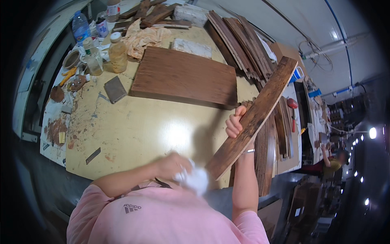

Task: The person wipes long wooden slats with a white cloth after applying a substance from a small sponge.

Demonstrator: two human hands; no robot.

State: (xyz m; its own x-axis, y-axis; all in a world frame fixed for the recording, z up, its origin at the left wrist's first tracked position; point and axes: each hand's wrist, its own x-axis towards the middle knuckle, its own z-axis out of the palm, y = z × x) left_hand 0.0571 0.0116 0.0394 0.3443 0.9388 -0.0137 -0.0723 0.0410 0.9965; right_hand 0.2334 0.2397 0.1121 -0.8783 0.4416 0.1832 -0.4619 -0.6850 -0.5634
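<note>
My right hand (236, 122) is wrapped round a long brown wooden plank (258, 112), its fingers over the left edge. The plank is held up at a slant, from near my chest to the far right, and its face has dark streaks. Close to my chest, my left hand (174, 164) grips a crumpled white cloth (195, 179), blurred by motion. The cloth is beside the plank's near end; I cannot tell whether they touch. Beyond my hands, a wide brown wooden block (185, 77) lies on the pale yellow tabletop (154, 130).
Stacked dark planks (239, 44) line the table's far right, with more boards (266, 158) beneath the held plank. Bottles, a jar of brownish liquid (118, 55) and a stained rag (144, 38) stand at the far left. A grey sanding block (115, 89) lies nearer. Another person (335, 164) is off right.
</note>
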